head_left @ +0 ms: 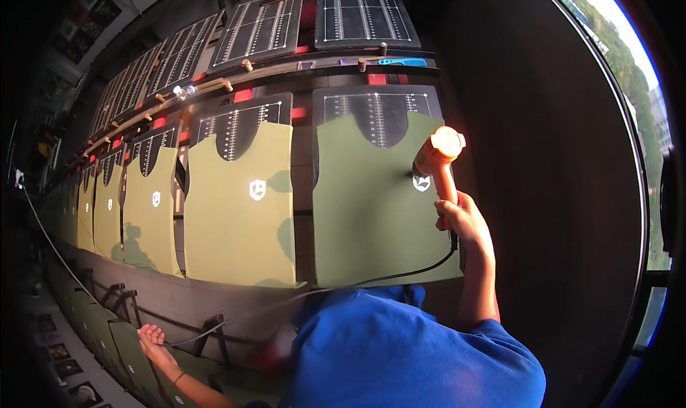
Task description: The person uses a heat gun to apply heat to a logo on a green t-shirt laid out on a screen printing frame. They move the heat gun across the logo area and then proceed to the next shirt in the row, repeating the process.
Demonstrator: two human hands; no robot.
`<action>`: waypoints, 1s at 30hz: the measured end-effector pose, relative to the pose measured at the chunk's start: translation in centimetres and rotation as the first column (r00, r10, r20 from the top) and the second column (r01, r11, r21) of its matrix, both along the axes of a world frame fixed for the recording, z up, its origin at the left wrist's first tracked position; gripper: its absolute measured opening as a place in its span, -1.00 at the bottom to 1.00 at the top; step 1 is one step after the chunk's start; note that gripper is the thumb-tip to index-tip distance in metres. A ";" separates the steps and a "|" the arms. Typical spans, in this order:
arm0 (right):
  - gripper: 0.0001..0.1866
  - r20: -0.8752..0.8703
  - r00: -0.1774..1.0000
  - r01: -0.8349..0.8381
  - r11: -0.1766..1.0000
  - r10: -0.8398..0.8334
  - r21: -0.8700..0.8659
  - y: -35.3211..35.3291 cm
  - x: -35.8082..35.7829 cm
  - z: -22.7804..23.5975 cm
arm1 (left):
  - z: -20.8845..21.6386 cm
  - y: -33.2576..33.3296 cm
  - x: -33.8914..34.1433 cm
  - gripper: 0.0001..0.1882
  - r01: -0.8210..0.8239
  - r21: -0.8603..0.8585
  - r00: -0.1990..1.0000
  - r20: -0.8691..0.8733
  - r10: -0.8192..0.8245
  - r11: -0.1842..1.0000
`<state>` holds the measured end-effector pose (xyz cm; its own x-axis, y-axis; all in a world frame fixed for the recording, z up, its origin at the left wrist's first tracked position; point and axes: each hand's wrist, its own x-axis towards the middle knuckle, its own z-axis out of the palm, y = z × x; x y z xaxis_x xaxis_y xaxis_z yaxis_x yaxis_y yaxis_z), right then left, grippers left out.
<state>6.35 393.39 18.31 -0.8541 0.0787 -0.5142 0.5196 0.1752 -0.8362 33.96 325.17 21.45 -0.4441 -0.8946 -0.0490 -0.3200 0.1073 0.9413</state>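
Observation:
My right hand grips the handle of an orange heat gun. Its dark nozzle is over the white shield print on a dark green shirt panel, partly covering the print. The panel lies flat on a black board with white ruled scales. From the handle's base a dark power cord runs left across the panel's lower edge. Far to the lower left, my left hand has its fingers curled at the cord, which passes through it.
Left of the panel, a lighter green shirt panel with a white shield print lies on its board, with several more beyond. Ruled boards stand behind a rail with wooden pegs. A blue tool rests there. A window is at right.

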 end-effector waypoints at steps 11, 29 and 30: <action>-0.82 0.006 0.998 -0.057 0.998 0.057 -0.005 0.9 0.7 0.5 | 0.8 7.4 -5.4 -0.57 0.144 0.051 0.967 -0.218 -0.130 0.988; -0.73 0.049 0.997 -0.054 0.997 0.057 -0.051 2.9 2.9 0.3 | 4.3 18.0 -10.3 -0.62 0.419 -0.007 0.834 -0.393 -0.388 0.908; -0.73 0.050 0.997 -0.053 0.996 0.056 -0.073 3.0 3.0 0.4 | 4.1 17.8 -10.3 -0.61 0.412 -0.005 0.836 -0.395 -0.380 0.911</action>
<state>9.31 396.43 18.74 -0.8279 -0.0056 -0.5608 0.5542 0.1454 -0.8196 23.61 342.98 25.56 -0.7574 -0.6388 0.1352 0.1173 0.0705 0.9906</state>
